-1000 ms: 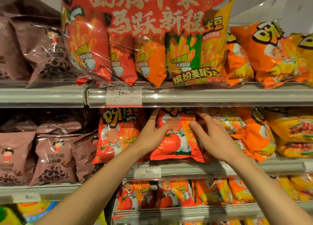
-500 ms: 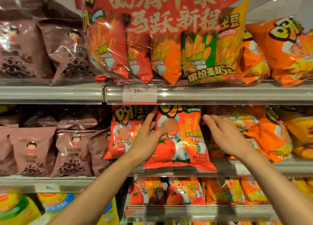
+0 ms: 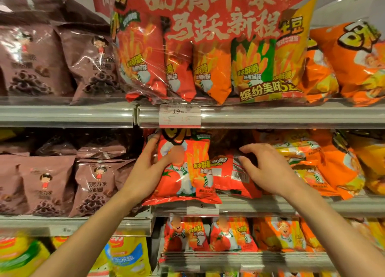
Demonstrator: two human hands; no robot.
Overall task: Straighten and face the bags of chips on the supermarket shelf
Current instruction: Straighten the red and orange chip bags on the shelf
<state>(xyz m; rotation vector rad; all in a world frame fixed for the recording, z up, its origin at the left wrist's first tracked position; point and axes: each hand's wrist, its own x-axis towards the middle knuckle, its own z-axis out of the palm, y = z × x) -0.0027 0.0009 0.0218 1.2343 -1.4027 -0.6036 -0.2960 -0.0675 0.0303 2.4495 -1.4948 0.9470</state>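
**Both hands on red chip bags, middle shelf**

Gripping the left edge of an upright red tomato chip bag, the left hand has its fingers behind the bag's side and its thumb across the printed front. That bag stands front-facing on the middle shelf, its bottom seam overhanging the shelf rail and partly covering a small price label.

The right hand rests on a second red bag just to the right. Its fingers are bent over the bag's top and right side; whether they actually pinch it cannot be told. This second bag leans behind and against the first, turned so that its barcode panel shows.

Orange chip bags fill the same shelf to the right of the right hand, several tilted and overlapping. Brown chocolate-ring snack bags occupy the adjoining bay to the left, standing upright.

On the upper shelf, a large clear multipack containing red, orange, green and yellow bags sits above a price tag reading 19. More brown bags stand to its left and orange bags to its right.

On the lower shelf, smaller red bags and orange bags stand in a row; yellow bags appear at lower left, blurred.
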